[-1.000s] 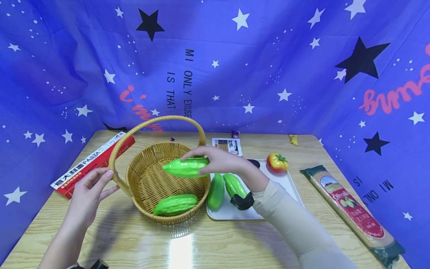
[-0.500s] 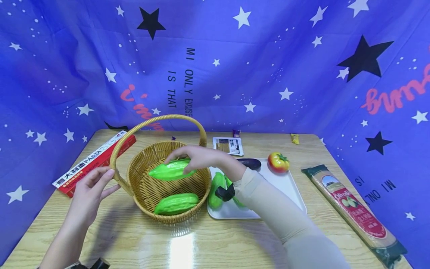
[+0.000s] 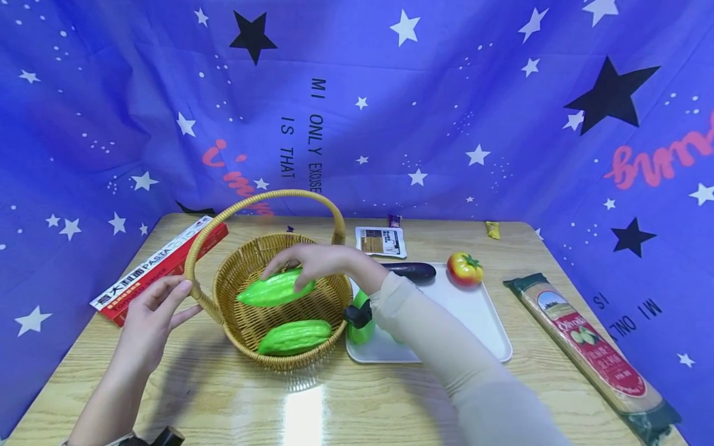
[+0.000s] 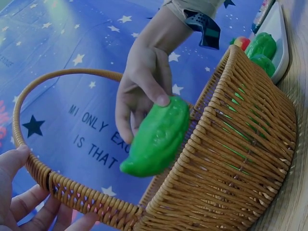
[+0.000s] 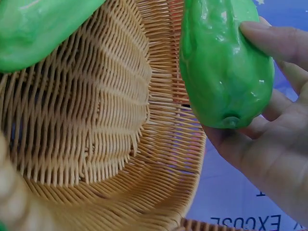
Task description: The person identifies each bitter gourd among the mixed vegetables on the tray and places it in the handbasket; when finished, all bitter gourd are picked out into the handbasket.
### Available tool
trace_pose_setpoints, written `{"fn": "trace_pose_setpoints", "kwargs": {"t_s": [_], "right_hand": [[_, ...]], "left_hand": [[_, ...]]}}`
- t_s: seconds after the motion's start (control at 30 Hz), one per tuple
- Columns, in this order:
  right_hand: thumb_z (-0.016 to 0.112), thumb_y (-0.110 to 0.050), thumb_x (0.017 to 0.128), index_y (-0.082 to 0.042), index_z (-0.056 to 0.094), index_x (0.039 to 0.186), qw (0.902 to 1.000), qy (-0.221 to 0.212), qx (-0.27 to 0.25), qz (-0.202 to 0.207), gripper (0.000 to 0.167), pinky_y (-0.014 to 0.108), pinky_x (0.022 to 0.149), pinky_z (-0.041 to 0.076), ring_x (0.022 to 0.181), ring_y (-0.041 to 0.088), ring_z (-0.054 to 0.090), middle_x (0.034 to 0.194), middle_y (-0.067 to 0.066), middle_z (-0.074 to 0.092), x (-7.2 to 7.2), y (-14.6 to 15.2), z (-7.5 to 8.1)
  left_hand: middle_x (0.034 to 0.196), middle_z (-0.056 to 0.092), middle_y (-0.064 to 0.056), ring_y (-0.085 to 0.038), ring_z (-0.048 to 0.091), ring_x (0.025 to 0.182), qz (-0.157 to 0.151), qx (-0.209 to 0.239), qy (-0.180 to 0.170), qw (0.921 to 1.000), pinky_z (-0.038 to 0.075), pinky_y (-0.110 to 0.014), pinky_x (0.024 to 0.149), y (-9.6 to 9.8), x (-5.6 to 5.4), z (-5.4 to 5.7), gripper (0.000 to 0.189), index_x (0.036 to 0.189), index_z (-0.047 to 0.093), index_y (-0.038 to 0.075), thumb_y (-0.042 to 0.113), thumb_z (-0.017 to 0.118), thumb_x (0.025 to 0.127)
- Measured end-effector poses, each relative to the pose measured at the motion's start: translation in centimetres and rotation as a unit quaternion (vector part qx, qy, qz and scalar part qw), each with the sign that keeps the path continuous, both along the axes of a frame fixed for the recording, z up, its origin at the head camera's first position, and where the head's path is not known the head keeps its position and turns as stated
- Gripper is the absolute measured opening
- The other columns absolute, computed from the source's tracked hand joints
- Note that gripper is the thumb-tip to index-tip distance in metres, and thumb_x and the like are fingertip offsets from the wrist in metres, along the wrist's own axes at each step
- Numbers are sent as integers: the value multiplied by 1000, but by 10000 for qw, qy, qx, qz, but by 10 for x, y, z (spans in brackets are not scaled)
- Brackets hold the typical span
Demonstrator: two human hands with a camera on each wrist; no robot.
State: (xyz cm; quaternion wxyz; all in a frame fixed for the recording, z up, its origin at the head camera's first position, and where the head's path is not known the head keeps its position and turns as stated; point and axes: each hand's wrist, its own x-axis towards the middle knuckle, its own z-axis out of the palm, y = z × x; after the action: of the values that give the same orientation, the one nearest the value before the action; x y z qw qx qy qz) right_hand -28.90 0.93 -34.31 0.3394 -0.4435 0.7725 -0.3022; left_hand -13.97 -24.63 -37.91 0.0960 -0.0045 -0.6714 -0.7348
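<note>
A wicker basket (image 3: pixel 227 272) with a tall arched handle (image 3: pixel 273 194) stands left of centre on the table. My left hand (image 3: pixel 149 319) holds the handle's near left side between thumb and fingers. My right hand (image 3: pixel 320 265) grips a shiny green bitter melon (image 3: pixel 272 291) from above, inside the basket's opening. In the left wrist view, this bitter melon (image 4: pixel 159 139) is above the basket's rim level, pinched by thumb and fingers. A second bitter melon (image 3: pixel 294 338) lies on the basket floor, near side. The right wrist view shows the held bitter melon (image 5: pixel 226 67) close up, apart from the other.
Right of the basket, a white tray (image 3: pixel 474 328) bears an eggplant (image 3: pixel 413 271), a red-yellow tomato (image 3: pixel 465 269) and green vegetables (image 3: pixel 361 331) partly hidden by my right arm. A pasta box (image 3: pixel 162 269) lies left, a noodle bag (image 3: pixel 586 347) right, a flat packet (image 3: pixel 382 241) behind.
My right hand has moved left and slightly down with the bitter melon, from the basket's right side to over its middle. The left hand stays on the handle.
</note>
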Motion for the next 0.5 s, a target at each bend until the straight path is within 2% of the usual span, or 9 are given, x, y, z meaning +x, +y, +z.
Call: {"fn": "trace_pose_setpoints", "kwargs": {"t_s": [0.17,0.33,0.4,0.5], "right_hand": [[65,9,75,-23,58,126,9996,-146,244,74,61,29,106,44,129,15,44,138,-4,51,-2,-7,-8],[63,12,76,-22,57,128,9973,-374,614,112,61,33,111,40,134,19,40,141,-1,48,-4,-11,-16],[63,11,77,-21,57,127,9965,-300,764,152,61,31,114,36,134,19,40,141,0,49,-4,-12,-19],[64,10,77,-20,57,127,9950,-128,955,259,59,27,110,40,134,18,41,141,2,49,-6,-13,-22]], "left_hand": [[96,58,8,0,56,93,-23,34,53,10000,60,-22,74,0,0,0,8,98,62,17,13,55,95],[95,57,8,2,57,92,-70,135,105,9998,60,-22,74,0,0,1,8,98,62,16,12,55,95],[96,57,8,2,57,92,-78,131,101,9998,60,-22,74,0,-1,1,8,98,62,16,13,55,95],[96,58,8,2,57,92,-79,82,101,9999,60,-22,74,0,-1,1,8,98,61,16,13,55,95]]}}
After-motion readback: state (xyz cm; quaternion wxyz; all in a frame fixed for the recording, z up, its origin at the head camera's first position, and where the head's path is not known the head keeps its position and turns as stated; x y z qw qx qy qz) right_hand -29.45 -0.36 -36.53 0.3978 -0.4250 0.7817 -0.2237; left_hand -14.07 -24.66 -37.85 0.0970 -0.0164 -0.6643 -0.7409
